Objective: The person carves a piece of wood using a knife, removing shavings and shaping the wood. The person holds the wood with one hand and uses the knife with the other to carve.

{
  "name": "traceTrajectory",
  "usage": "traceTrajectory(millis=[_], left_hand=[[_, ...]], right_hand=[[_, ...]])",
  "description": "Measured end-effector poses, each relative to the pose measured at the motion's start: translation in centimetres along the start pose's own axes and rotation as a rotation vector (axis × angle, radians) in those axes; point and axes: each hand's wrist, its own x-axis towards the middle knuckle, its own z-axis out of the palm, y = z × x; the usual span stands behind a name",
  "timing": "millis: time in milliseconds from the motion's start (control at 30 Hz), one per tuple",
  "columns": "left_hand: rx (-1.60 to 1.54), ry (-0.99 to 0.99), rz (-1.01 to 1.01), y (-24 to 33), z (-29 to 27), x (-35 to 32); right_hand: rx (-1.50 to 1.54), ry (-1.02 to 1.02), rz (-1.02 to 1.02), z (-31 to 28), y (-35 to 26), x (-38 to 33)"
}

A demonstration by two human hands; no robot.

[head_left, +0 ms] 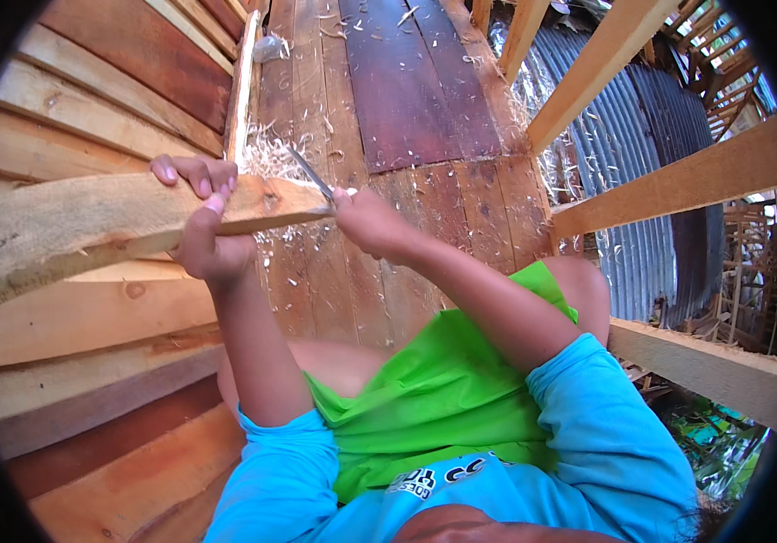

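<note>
A long, thick wooden board comes in from the left, and its narrowed end reaches the middle of the view. My left hand is closed round the board, with fingers over its far edge and the thumb on top. A knife with a thin grey blade is in my right hand, which is closed on its handle; the handle itself is hidden by the fingers. The blade lies at the board's narrow end and points away to the upper left. Pale curled wood shavings lie just beyond the board.
A brown plank floor strewn with shavings runs ahead, with a darker red-brown panel set in it. Stacked boards form the left side. On the right are wooden rails and grey corrugated metal sheets.
</note>
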Motion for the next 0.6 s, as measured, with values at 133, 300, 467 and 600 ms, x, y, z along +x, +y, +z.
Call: traceTrajectory(millis=[133, 300, 467, 600], left_hand=[[-0.031, -0.027, -0.023, -0.1, 1.0, 0.5], [-0.069, -0.097, -0.010, -0.1, 0.8, 0.2], [-0.089, -0.145, -0.003, -0.1, 0.9, 0.4], [-0.135, -0.123, -0.036, -0.3, 0.2, -0.1]], right_hand=[[-0.072, 0.075, 0.017, -1.2, 3.6, 2.4], [-0.055, 0.005, 0.058, -1.8, 2.9, 1.5], [0.076, -0.038, 0.096, -1.6, 2.0, 1.5], [0.090, -0.098, 0.070, -2.4, 1.8, 1.7]])
